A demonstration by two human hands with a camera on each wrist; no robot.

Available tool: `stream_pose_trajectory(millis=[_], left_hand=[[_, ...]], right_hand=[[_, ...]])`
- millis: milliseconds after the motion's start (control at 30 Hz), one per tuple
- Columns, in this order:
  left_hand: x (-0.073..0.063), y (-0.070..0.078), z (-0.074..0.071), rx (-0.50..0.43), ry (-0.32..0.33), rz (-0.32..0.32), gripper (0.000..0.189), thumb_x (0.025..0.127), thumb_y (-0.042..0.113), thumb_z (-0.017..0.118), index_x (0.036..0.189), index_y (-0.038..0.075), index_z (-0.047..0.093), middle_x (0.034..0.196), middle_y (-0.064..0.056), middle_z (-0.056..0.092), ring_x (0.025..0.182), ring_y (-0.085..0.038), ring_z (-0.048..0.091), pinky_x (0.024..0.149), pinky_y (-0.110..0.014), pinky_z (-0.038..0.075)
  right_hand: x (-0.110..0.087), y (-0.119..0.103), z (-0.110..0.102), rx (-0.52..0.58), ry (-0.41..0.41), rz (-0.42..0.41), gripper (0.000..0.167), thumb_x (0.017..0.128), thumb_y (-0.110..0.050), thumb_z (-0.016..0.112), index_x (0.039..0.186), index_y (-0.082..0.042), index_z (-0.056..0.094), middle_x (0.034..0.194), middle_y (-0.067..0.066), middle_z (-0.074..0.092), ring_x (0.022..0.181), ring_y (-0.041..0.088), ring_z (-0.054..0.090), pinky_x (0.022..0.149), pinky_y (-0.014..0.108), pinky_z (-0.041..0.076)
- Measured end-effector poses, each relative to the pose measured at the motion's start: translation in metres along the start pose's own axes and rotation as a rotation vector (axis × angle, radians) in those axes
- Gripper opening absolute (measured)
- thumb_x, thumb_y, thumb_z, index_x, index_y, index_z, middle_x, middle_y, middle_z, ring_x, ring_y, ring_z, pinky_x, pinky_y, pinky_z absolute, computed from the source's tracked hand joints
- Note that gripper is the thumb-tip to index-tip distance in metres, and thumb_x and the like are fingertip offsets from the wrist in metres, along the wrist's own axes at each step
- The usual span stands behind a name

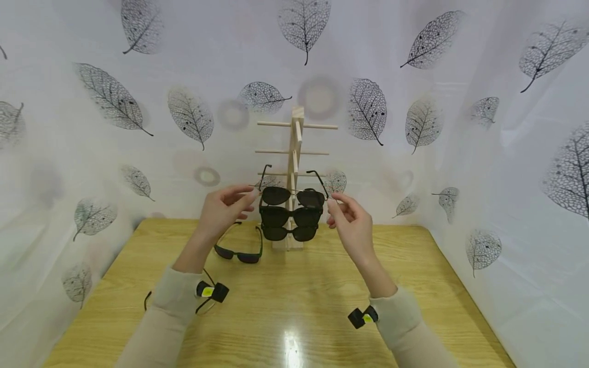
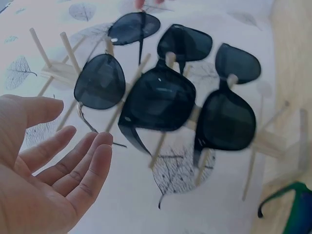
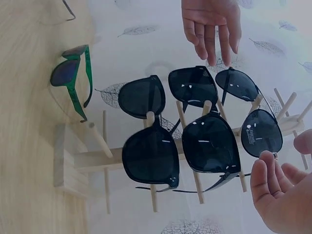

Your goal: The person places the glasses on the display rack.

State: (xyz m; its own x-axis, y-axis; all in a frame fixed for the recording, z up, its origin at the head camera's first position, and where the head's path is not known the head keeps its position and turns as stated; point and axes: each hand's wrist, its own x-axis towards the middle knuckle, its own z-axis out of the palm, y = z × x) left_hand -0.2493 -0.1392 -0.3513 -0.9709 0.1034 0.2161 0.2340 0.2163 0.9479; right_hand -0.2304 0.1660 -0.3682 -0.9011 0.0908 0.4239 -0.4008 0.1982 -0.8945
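Three pairs of dark sunglasses sit one above another on a wooden display stand [image 1: 298, 115]. The top pair [image 1: 276, 196] has thin metal arms pointing back; below it are a thick-framed middle pair [image 1: 275, 216] and a bottom pair [image 1: 274, 234]. My left hand [image 1: 225, 207] is beside the left end of the top pair, fingers relaxed and apart from the lens [image 2: 100, 83]. On the other side, my right hand [image 1: 353, 225] has its fingertips by the top pair's right hinge, seemingly touching it; its thumb [image 3: 303, 142] stands apart from the fingers.
Green-framed sunglasses [image 1: 248, 257] lie on the wooden table [image 1: 322, 286], left of the stand's base. More thin-armed glasses [image 1: 204, 306] are partly hidden by my left forearm. Bare pegs [image 1: 322, 126] stick out from the stand's upper part. A leaf-print curtain [image 1: 221, 30] surrounds the table.
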Motion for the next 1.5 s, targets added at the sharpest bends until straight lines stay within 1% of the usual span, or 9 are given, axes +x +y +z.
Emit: stream_pose_trajectory(millis=[100, 233, 500, 733, 833, 900, 1033, 1200, 1500], left_hand=[[-0.007, -0.008, -0.006, 0.021, -0.004, -0.013, 0.043, 0.105, 0.029, 0.068, 0.142, 0.006, 0.066, 0.132, -0.026, 0.07, 0.09, -0.005, 0.074, 0.079, -0.026, 0.064], [-0.015, -0.02, -0.015, 0.043, 0.007, -0.024, 0.041, 0.106, 0.025, 0.067, 0.141, 0.005, 0.065, 0.132, -0.026, 0.07, 0.093, -0.008, 0.075, 0.079, -0.025, 0.063], [-0.026, -0.045, -0.034, 0.06, 0.011, -0.066, 0.043, 0.106, 0.023, 0.065, 0.143, 0.0, 0.062, 0.132, -0.026, 0.07, 0.092, 0.001, 0.071, 0.08, -0.023, 0.062], [-0.032, -0.069, -0.048, 0.083, 0.007, -0.091, 0.042, 0.106, 0.021, 0.065, 0.142, 0.0, 0.062, 0.127, -0.023, 0.073, 0.094, 0.0, 0.071, 0.084, -0.026, 0.063], [-0.034, -0.076, -0.051, 0.102, 0.001, -0.093, 0.043, 0.106, 0.021, 0.066, 0.143, -0.002, 0.061, 0.127, -0.024, 0.073, 0.095, 0.001, 0.07, 0.084, -0.027, 0.063], [-0.036, -0.081, -0.053, 0.116, -0.003, -0.097, 0.044, 0.106, 0.021, 0.065, 0.143, -0.002, 0.061, 0.128, -0.025, 0.072, 0.095, 0.003, 0.069, 0.085, -0.028, 0.063], [-0.038, -0.091, -0.058, 0.146, 0.004, -0.109, 0.044, 0.107, 0.022, 0.064, 0.143, -0.002, 0.061, 0.131, -0.029, 0.07, 0.095, 0.006, 0.067, 0.083, -0.024, 0.062], [-0.04, -0.101, -0.062, 0.18, 0.021, -0.12, 0.044, 0.106, 0.023, 0.065, 0.142, -0.003, 0.062, 0.129, -0.028, 0.071, 0.096, 0.002, 0.069, 0.081, -0.023, 0.061], [-0.045, -0.122, -0.066, 0.25, 0.023, -0.144, 0.042, 0.105, 0.023, 0.067, 0.14, -0.001, 0.064, 0.124, -0.027, 0.074, 0.105, -0.029, 0.073, 0.081, -0.03, 0.062]], right_hand=[[-0.008, 0.002, 0.001, 0.022, 0.005, 0.011, 0.029, 0.104, -0.017, 0.069, 0.131, -0.005, 0.071, 0.084, -0.011, 0.071, 0.067, 0.009, 0.067, 0.066, 0.025, 0.061], [-0.019, 0.006, 0.005, 0.034, -0.004, 0.016, 0.028, 0.102, -0.011, 0.07, 0.129, -0.004, 0.072, 0.084, -0.01, 0.071, 0.068, 0.01, 0.067, 0.066, 0.023, 0.06], [-0.045, 0.011, 0.018, 0.041, -0.066, 0.036, 0.029, 0.102, -0.01, 0.07, 0.129, 0.002, 0.07, 0.093, 0.01, 0.072, 0.071, 0.014, 0.068, 0.067, 0.025, 0.06], [-0.063, 0.019, 0.036, 0.051, -0.135, 0.065, 0.028, 0.101, -0.011, 0.072, 0.124, 0.004, 0.071, 0.094, 0.013, 0.073, 0.073, 0.012, 0.069, 0.068, 0.027, 0.061], [-0.07, 0.022, 0.045, 0.047, -0.178, 0.07, 0.026, 0.101, -0.01, 0.071, 0.125, 0.001, 0.072, 0.098, 0.016, 0.073, 0.076, 0.012, 0.071, 0.071, 0.027, 0.062], [-0.074, 0.024, 0.051, 0.043, -0.205, 0.085, 0.025, 0.102, -0.012, 0.071, 0.125, -0.003, 0.072, 0.099, 0.017, 0.073, 0.079, 0.018, 0.072, 0.072, 0.027, 0.062], [-0.081, 0.028, 0.063, 0.007, -0.264, 0.107, 0.023, 0.102, -0.017, 0.072, 0.124, -0.013, 0.075, 0.097, 0.01, 0.074, 0.079, 0.016, 0.071, 0.072, 0.025, 0.06], [-0.087, 0.042, 0.08, -0.04, -0.338, 0.084, 0.025, 0.102, -0.021, 0.072, 0.125, -0.013, 0.075, 0.101, 0.008, 0.076, 0.081, 0.009, 0.07, 0.073, 0.022, 0.059], [-0.09, 0.067, 0.112, -0.136, -0.419, 0.063, 0.031, 0.104, -0.027, 0.069, 0.128, -0.008, 0.074, 0.107, 0.008, 0.075, 0.088, 0.013, 0.072, 0.078, 0.022, 0.058]])
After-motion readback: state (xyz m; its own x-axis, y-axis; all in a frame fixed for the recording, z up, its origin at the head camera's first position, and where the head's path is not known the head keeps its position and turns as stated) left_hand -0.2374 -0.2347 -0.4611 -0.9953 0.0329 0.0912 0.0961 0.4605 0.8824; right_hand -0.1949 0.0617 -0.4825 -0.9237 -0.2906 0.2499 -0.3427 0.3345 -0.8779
